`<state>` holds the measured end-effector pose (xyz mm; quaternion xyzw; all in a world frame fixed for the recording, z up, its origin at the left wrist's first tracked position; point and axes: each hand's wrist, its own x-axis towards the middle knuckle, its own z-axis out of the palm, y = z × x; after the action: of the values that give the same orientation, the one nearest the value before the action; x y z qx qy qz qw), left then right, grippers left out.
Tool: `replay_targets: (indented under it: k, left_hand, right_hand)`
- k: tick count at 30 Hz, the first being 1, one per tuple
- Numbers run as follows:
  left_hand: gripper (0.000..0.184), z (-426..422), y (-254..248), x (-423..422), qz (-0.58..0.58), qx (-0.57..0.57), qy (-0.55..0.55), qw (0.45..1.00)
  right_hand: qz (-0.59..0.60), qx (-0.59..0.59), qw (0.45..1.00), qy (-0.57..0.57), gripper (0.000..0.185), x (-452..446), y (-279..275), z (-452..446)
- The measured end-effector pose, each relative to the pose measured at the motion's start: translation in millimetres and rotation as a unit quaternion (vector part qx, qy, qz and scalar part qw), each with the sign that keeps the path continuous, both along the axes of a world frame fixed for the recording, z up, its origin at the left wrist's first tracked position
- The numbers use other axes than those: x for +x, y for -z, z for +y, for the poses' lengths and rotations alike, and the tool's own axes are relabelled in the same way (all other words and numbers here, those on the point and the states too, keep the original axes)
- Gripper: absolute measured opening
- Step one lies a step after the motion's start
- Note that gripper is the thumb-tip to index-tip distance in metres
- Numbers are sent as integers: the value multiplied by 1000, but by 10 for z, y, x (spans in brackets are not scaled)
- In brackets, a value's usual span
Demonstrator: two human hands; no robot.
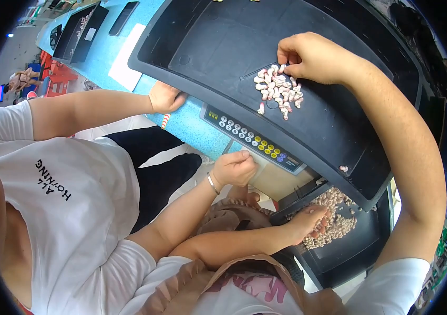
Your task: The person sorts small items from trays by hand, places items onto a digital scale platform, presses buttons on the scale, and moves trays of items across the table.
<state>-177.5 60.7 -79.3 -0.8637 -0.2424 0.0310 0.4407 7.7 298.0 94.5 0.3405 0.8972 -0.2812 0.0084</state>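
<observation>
My right hand (312,56) is over the large black tray (218,39), its thumb and forefinger closed at the edge of a loose cluster of small pink-and-white curled pieces (276,86). What lies between those fingertips is too small to make out. Lower down, my left hand (309,223) is cupped around several small pieces, inside a second black tray (339,262) that holds a pile of similar pieces (334,233). A single piece (343,168) lies apart near the large tray's lower corner.
A keypad with a display (252,137) sits under the large tray's edge. At left a co-worker in a white shirt (76,194) has one hand (166,98) at the tray's edge and a closed hand (235,168) by the keypad. Another black tray (80,32) stands upper left.
</observation>
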Motion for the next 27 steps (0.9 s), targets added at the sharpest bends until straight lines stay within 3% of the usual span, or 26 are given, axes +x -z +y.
replay_targets:
  k: [3, 5, 7, 9, 10, 13, 17, 19, 21, 22, 24, 25, 27]
  left_hand:
    - [28, 5, -3, -4, 2, 1, -1, 1000]
    - [28, 6, -12, 5, -3, -2, 2, 1000]
    - [28, 19, -18, 0, -4, -7, 17, 1000]
    - [28, 24, -27, 3, -12, -14, 19, 1000]
    - [28, 17, -19, 4, -16, -17, 19, 1000]
    - [27, 12, -31, 1, -25, -19, 21, 999]
    - [24, 18, -76, 20, -22, -24, 26, 999]
    - [23, 21, -93, 34, -19, -23, 29, 999]
    - [21, 25, -112, 48, -18, -25, 31, 999]
    - [21, 26, -114, 52, -18, -26, 33, 999]
    - [20, 27, -127, 49, -17, -26, 33, 999]
    - [19, 23, -128, 53, -14, -24, 34, 999]
    - [18, 35, -135, 53, -13, -23, 37, 999]
  right_hand:
    - [-30, 9, 999, 20, 12, -8, -11, 117]
    - [160, 26, 974, 158, 18, -57, 61, 247]
    - [213, 115, 964, 113, 16, -43, 91, 249]
    - [153, -90, 984, 5, 16, -17, 93, 165]
    - [88, -125, 988, -13, 16, -20, 34, 87]
    - [61, -21, 998, -18, 12, -24, 81, -77]
    - [36, 12, 999, -18, 8, -44, 81, -17]
    - [-37, 24, 999, 12, 8, -49, -17, 31]
    - [248, 103, 959, 91, 15, 10, 294, 321]
    - [223, 70, 954, 189, 23, -10, 95, 263]
    - [109, 18, 964, 241, 35, 13, -308, 173]
    - [108, 18, 964, 241, 35, 53, -285, 133]
    - [-8, -108, 988, 108, 18, 111, -168, 18]
